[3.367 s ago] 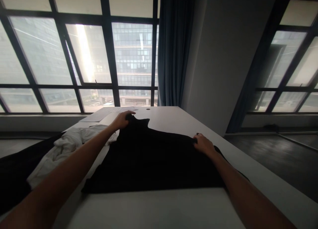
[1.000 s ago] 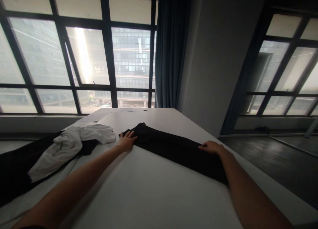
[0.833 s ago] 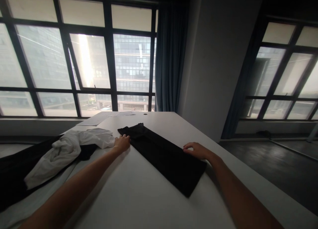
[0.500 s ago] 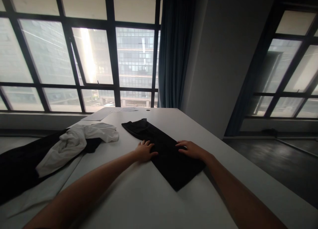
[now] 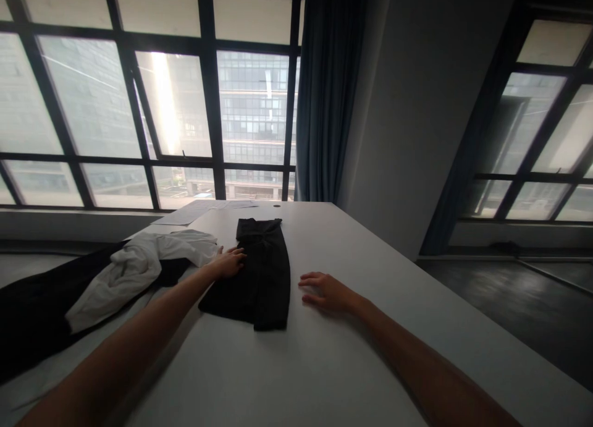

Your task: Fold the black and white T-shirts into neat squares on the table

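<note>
A black garment (image 5: 259,272), folded into a long narrow strip, lies on the white table (image 5: 324,365) and points away from me. My left hand (image 5: 228,262) rests flat on the strip's left edge, fingers apart. To the right of the strip, my right hand (image 5: 324,291) lies flat on the bare table top with its fingertips just short of the cloth.
A crumpled white garment (image 5: 134,269) lies left of the strip on top of more dark cloth (image 5: 37,309) that hangs over the table's left side. Papers (image 5: 194,211) lie at the far end by the large windows. The table's right edge drops to a dark floor.
The black garment went from spread wide to a narrow folded strip, then swung from diagonal to pointing straight away. My right hand came off the cloth onto the table.
</note>
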The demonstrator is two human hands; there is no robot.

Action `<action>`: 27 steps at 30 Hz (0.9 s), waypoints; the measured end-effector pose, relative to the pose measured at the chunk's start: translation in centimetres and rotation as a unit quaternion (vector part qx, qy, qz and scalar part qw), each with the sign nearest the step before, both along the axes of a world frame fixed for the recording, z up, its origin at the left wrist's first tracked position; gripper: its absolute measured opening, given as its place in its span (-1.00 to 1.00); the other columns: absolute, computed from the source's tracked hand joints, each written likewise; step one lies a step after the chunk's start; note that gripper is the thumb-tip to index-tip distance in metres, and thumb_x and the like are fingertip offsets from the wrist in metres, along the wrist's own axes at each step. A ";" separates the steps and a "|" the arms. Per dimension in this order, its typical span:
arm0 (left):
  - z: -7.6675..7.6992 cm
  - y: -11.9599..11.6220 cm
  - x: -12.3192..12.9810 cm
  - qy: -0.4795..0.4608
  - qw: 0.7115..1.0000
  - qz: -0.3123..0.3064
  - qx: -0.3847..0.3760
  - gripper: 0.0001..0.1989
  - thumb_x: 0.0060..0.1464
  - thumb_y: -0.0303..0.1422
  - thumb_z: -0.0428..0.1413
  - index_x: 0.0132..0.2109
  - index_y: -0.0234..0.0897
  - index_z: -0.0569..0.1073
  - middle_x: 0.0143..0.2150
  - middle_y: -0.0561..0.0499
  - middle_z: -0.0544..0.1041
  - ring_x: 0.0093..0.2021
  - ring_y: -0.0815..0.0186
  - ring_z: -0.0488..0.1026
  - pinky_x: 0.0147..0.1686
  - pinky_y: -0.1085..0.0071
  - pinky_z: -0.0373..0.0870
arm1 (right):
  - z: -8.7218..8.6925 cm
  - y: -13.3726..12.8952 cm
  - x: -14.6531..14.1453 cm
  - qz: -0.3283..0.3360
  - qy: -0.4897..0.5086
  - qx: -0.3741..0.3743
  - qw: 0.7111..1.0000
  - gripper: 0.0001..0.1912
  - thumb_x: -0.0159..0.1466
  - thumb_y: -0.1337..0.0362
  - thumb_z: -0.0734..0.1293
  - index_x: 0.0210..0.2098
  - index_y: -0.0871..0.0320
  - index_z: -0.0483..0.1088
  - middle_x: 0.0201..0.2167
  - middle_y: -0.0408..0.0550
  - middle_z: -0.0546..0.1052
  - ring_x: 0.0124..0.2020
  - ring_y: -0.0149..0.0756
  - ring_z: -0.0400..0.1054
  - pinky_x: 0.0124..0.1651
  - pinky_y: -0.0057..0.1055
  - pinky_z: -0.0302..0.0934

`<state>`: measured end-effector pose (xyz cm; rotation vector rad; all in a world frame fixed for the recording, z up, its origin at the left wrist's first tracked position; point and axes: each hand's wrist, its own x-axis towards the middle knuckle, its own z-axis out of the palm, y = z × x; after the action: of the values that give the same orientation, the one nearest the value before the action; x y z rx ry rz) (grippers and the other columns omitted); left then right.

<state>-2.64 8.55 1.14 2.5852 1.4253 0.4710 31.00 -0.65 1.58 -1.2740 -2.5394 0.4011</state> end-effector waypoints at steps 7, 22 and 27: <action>-1.0 -6.8 -0.5 0.142 0.988 0.008 -0.054 -0.36 0.24 0.06 -0.07 0.33 -0.14 0.27 0.42 -0.17 0.19 0.37 -0.08 0.16 0.26 -0.02 0.12 | -1.0 0.5 -0.3 -0.020 -0.008 0.018 1.000 -0.51 0.34 0.02 0.23 0.18 0.05 0.42 0.29 -0.01 0.34 0.29 -0.07 0.20 0.35 -0.07 0.06; -1.9 -10.0 -0.2 0.040 0.999 -0.034 -0.001 -0.43 0.29 0.02 -0.10 0.28 -0.18 0.35 0.35 -0.11 0.31 0.34 0.09 0.22 0.29 0.18 0.16 | -3.5 6.7 -5.3 -0.079 -0.106 0.015 0.991 -0.44 0.41 -0.01 0.10 0.34 0.00 0.18 0.42 -0.02 0.08 0.43 -0.09 -0.07 0.41 0.09 -0.26; -1.0 -9.5 1.4 0.045 0.999 -0.021 -0.007 -0.43 0.28 0.06 -0.12 0.24 -0.13 0.41 0.29 -0.09 0.39 0.23 0.05 0.35 0.22 0.17 0.25 | -3.2 7.4 -4.2 -0.140 -0.150 0.038 0.978 -0.45 0.43 0.03 0.08 0.34 0.05 0.19 0.41 0.07 0.11 0.41 -0.01 -0.03 0.38 0.14 -0.22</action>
<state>-1.21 -0.97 0.13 2.6512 1.3921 0.3433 26.75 6.76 -1.60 -1.7434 -2.5216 0.0527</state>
